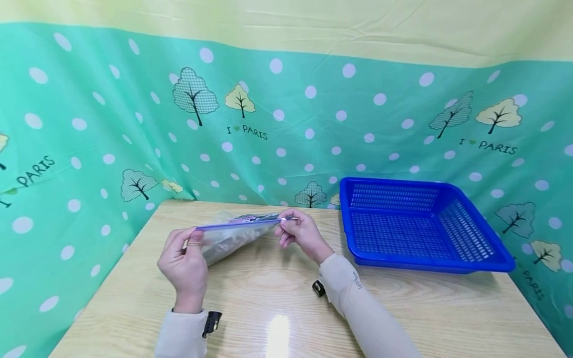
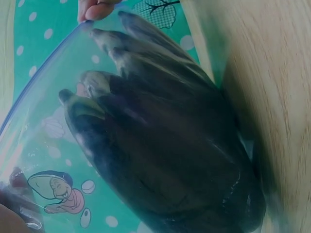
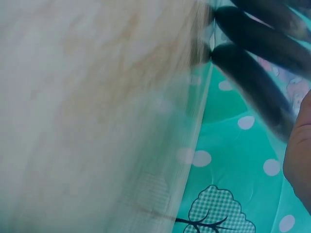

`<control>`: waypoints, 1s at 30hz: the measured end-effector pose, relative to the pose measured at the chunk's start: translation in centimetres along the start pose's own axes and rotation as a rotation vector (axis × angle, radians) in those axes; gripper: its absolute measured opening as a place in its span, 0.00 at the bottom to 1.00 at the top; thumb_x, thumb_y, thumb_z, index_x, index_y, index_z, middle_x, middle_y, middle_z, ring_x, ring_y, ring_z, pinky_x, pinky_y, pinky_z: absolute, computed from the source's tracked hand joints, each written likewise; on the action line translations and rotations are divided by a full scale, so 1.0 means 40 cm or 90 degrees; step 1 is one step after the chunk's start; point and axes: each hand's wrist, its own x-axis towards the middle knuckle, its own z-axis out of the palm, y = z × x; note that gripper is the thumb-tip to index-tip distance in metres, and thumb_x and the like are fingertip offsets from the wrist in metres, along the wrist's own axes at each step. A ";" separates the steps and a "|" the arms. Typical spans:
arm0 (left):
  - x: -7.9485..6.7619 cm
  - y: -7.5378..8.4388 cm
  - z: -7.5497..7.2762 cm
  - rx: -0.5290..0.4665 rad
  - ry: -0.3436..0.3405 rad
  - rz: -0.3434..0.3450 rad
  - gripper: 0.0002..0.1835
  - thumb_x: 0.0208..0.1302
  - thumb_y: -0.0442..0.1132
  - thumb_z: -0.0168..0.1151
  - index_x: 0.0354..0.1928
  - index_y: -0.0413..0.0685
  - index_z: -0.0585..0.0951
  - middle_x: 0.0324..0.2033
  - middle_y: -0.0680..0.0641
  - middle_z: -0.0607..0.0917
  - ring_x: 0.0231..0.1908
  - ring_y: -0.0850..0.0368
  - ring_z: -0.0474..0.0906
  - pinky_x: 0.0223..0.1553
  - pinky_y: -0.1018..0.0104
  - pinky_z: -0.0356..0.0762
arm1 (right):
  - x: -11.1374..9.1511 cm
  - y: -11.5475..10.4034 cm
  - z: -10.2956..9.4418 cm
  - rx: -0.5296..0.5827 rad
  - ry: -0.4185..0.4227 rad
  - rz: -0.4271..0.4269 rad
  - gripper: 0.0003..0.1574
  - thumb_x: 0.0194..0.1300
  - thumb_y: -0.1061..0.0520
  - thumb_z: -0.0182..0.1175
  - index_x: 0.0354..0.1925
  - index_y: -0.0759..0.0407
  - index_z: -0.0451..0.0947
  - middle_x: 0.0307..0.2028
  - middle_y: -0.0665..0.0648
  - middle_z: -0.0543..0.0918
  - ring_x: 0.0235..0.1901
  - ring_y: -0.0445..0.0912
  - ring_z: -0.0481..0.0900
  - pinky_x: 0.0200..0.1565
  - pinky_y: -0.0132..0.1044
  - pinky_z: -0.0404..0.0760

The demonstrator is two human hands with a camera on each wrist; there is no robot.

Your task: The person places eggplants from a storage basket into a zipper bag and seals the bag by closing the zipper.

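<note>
A clear zip bag with a blue-purple sealing strip along its top is held up over the table. Its left corner is pinched between thumb and fingers of my left hand. At the strip's other end, my right hand pinches the bag's right corner. Several long dark eggplants lie side by side inside the bag, their stem ends toward the strip in the left wrist view. The right wrist view shows eggplants through the plastic, near my right thumb.
An open blue plastic basket with slotted walls stands at the right of the wooden table. Behind it hangs a green polka-dot cloth printed with trees, which also covers the left side. Each wrist wears a small black camera.
</note>
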 end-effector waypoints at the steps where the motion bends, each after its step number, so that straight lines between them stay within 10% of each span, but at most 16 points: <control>1: 0.002 0.000 -0.001 -0.003 0.004 -0.001 0.02 0.54 0.16 0.68 0.29 0.23 0.84 0.25 0.52 0.83 0.26 0.67 0.77 0.26 0.80 0.71 | 0.000 -0.001 -0.004 -0.002 0.003 0.001 0.08 0.74 0.69 0.52 0.49 0.71 0.70 0.30 0.64 0.85 0.21 0.46 0.83 0.26 0.36 0.83; 20: 0.035 -0.005 -0.025 -0.054 0.043 -0.052 0.03 0.60 0.18 0.64 0.31 0.18 0.81 0.24 0.52 0.79 0.21 0.65 0.80 0.26 0.76 0.79 | 0.000 -0.008 -0.053 -0.004 0.044 0.007 0.06 0.74 0.70 0.51 0.47 0.67 0.72 0.28 0.58 0.84 0.21 0.45 0.83 0.25 0.36 0.83; 30: 0.028 0.015 -0.019 -0.020 -0.082 -0.056 0.03 0.63 0.21 0.64 0.33 0.23 0.83 0.29 0.52 0.80 0.28 0.64 0.78 0.32 0.77 0.79 | 0.026 -0.007 -0.050 -0.025 0.119 0.054 0.07 0.77 0.69 0.48 0.49 0.66 0.71 0.35 0.64 0.85 0.34 0.51 0.87 0.38 0.45 0.87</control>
